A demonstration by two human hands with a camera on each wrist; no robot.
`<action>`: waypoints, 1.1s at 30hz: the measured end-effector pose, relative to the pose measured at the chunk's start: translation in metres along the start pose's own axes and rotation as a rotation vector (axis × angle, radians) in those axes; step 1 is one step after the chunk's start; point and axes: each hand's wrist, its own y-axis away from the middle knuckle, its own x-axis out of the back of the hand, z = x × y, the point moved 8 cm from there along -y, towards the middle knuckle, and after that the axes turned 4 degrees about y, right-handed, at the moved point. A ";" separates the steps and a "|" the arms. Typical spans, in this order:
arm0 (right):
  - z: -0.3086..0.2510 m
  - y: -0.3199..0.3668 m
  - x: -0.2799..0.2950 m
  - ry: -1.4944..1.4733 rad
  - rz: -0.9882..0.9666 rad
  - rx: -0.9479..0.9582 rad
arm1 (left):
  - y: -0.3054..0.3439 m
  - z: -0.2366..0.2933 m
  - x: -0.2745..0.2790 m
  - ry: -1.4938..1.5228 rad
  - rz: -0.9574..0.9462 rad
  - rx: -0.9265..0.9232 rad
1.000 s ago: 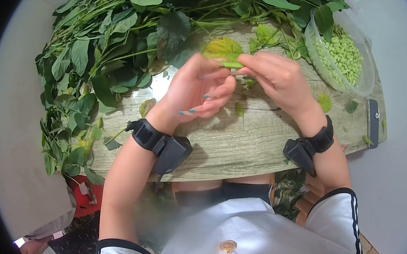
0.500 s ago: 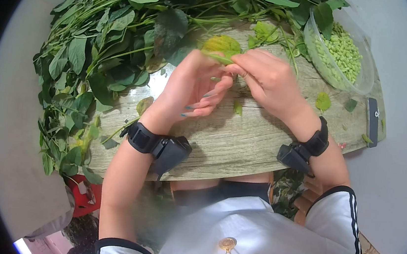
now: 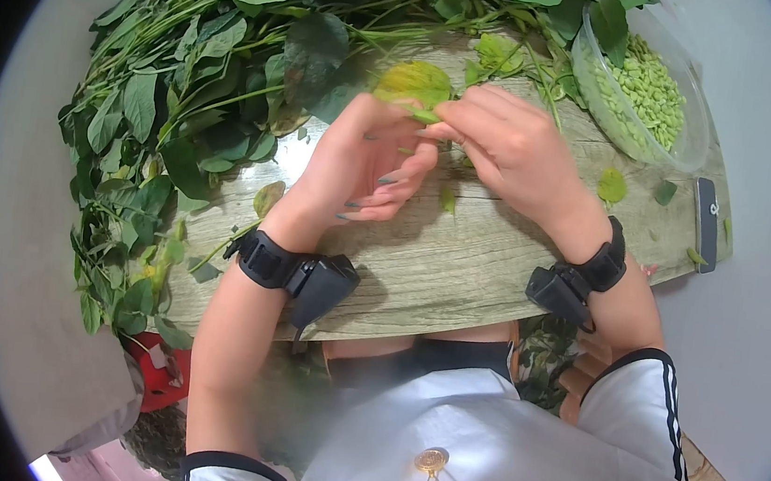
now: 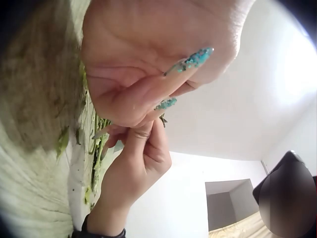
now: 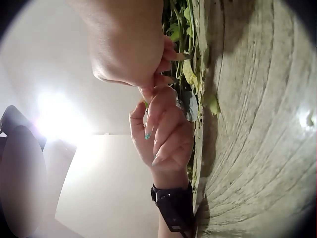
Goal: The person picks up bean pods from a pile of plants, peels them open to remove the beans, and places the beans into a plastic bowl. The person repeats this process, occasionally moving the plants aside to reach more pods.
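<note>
A green soybean pod [image 3: 424, 115] is held between the two hands over the table, much of it covered by fingers. The left hand [image 3: 367, 162] pinches the pod's left end, palm turned up and its other fingers loosely bent. From the other side the right hand [image 3: 515, 151] pinches the pod with thumb and fingertips. The left wrist view has the left hand [image 4: 158, 59] in front and the right hand [image 4: 136, 163] beyond, fingertips meeting. Just behind the pod lies a yellow-green leaf [image 3: 412, 82]. Shelled green beans [image 3: 646, 101] partly fill a clear plastic tub [image 3: 691, 164] at upper right.
Leafy bean stalks [image 3: 227, 45] are heaped along the table's back and left side. A dark phone-like object [image 3: 706, 227] lies at the right edge. Small leaves [image 3: 612, 185] and bits are scattered over the wood-grain table [image 3: 457, 276].
Both hands have shifted slightly left in the head view, still holding the pod. The pod has tilted, and the right fingertips now cover more of it.
</note>
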 end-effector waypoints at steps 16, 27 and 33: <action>0.019 0.008 -0.022 -0.544 -0.136 -0.350 | 0.006 0.004 0.001 -0.001 0.048 -0.072; 0.034 0.022 -0.051 -1.151 -0.231 -0.811 | 0.001 0.024 0.001 -0.813 0.022 -0.519; 0.031 0.005 -0.007 -0.495 0.004 -0.422 | 0.009 0.030 -0.003 -0.518 0.073 -0.338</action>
